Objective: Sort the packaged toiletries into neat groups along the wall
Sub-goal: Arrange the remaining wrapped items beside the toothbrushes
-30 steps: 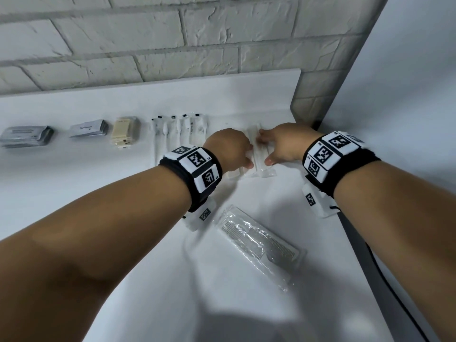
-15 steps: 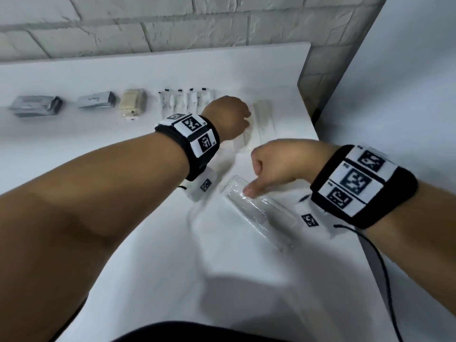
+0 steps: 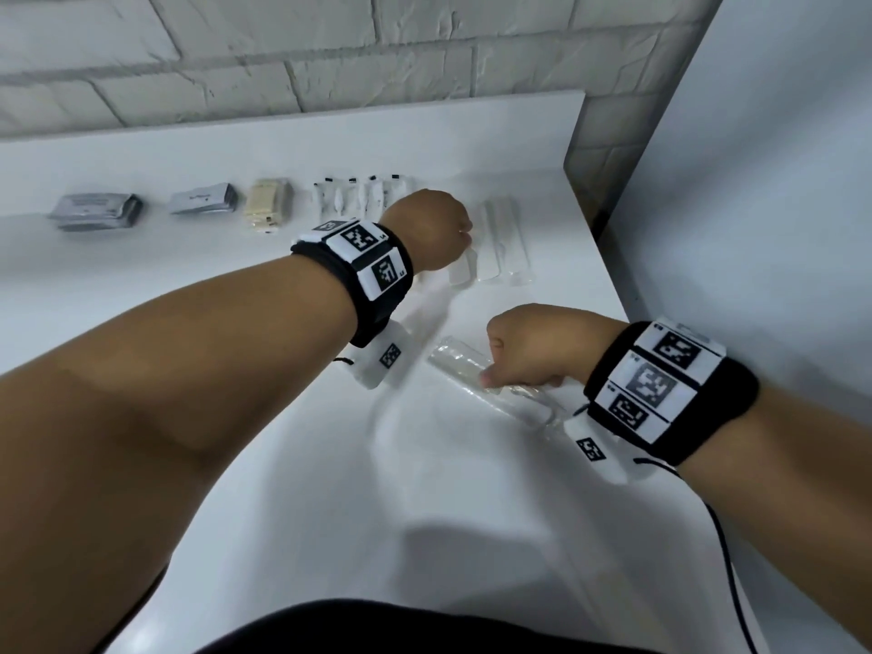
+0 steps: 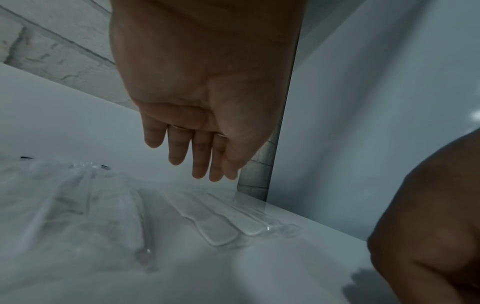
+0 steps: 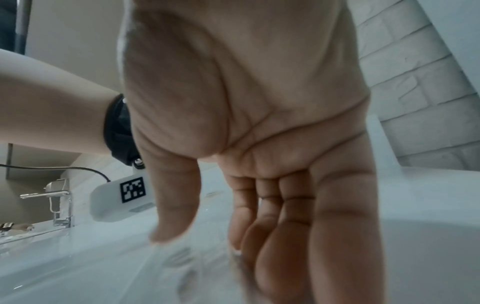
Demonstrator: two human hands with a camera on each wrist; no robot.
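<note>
A clear-wrapped comb packet (image 3: 455, 365) lies slantwise on the white counter (image 3: 330, 488). My right hand (image 3: 514, 382) is down on it, thumb (image 5: 168, 232) on one side and curled fingers (image 5: 259, 253) on the other, pinching the blurred wrapper (image 5: 182, 265). My left hand (image 3: 465, 238) hovers by the wall over a group of clear-wrapped long packets (image 3: 505, 243). In the left wrist view its fingers (image 4: 200, 162) hang straight and hold nothing, above those packets (image 4: 226, 226).
Along the brick wall from the left lie a silver pack (image 3: 94, 212), a second silver pack (image 3: 203, 200), a beige soap (image 3: 266, 205) and a row of small white sachets (image 3: 358, 195). The counter ends at the grey right wall (image 3: 755, 228). A tap (image 5: 57, 201) stands far left.
My right hand has left the clear packets by the wall and come back toward me onto the comb packet. My left hand stays over the wall group.
</note>
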